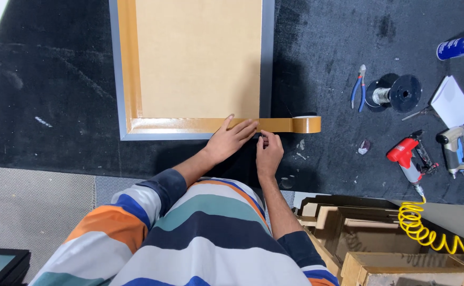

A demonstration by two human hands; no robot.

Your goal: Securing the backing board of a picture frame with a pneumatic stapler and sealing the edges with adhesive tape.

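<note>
Seen from above, we have a large picture frame (192, 69) lying face down on the dark work surface (46, 90), its grey rim enclosing a tan backing board; we judge it stiff, flat and moderately heavy, best steadied by pressing on the rim or lifted at two opposite sides. Glossy brown tape (189, 125) runs along the frame's edge at 6 o'clock, and its strip continues off the corner toward 3 o'clock to the tape roll (306, 124), which stands just beside the frame. We judge the tape thin, limp and sticky, liable to wrinkle, and best held taut near the corner; the roll is light and rigid, best gripped round its outside. The left hand (232, 139) lies open, fingers flat on the tape at the frame's corner. The right hand (268, 151), at 4 o'clock from the left, is loosely closed with fingertips pinched at the strip; whether they hold a small tool we cannot tell. Well apart at 3 o'clock lie blue-handled pliers (359, 87), a wire spool (393, 94) and a red air stapler (409, 159).
</note>
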